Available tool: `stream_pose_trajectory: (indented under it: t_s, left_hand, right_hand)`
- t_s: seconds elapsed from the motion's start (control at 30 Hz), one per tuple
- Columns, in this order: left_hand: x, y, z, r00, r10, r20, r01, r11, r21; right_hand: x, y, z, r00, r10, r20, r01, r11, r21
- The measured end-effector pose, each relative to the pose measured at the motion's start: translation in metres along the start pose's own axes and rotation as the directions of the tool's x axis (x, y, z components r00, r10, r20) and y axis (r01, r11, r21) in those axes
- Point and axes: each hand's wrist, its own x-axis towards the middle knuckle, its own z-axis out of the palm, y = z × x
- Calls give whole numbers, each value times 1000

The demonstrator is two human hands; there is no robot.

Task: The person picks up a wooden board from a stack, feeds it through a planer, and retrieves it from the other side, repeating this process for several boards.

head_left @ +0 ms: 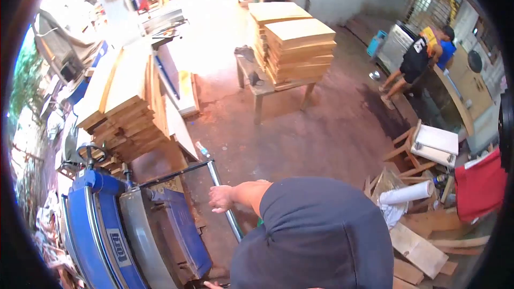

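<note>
My right hand [220, 199] reaches out past the dark shirt and lies over the silver roller bar [232, 221], its fingers curled round it. The bar belongs to the frame of a blue planer [96, 225]. At the bottom edge, a small part of my left hand [213, 285] shows beside the planer; most of its fingers are cut off by the frame. A blue hinged plate [184, 230] is between the hands and the grey planer bed [147, 230]. The dark shirt [316, 230] hides much of the lower middle.
Stacked boards [120, 112] stand behind the planer; more boards [297, 48] are piled on a wooden table [262, 86]. A plastic bottle [202, 150] is on the floor. Scrap wood [420, 249] and a red cloth [482, 187] lie right. Another person [417, 56] bends at a counter.
</note>
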Motion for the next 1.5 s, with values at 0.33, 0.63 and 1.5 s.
stream_pose_trajectory:
  t_s: [0.33,0.63,1.5]
  left_hand:
    - [-2,-51,17,956,-238,173,246,969,-24]
    - [-3,-68,23,962,-250,108,253,967,-17]
    - [-179,186,186,962,-79,260,5,962,274]
  right_hand:
    - [-1,4,0,999,-28,-36,30,997,74]
    - [8,4,-6,995,-70,68,67,996,53]
    - [280,362,-301,787,617,-10,-8,26,1000]
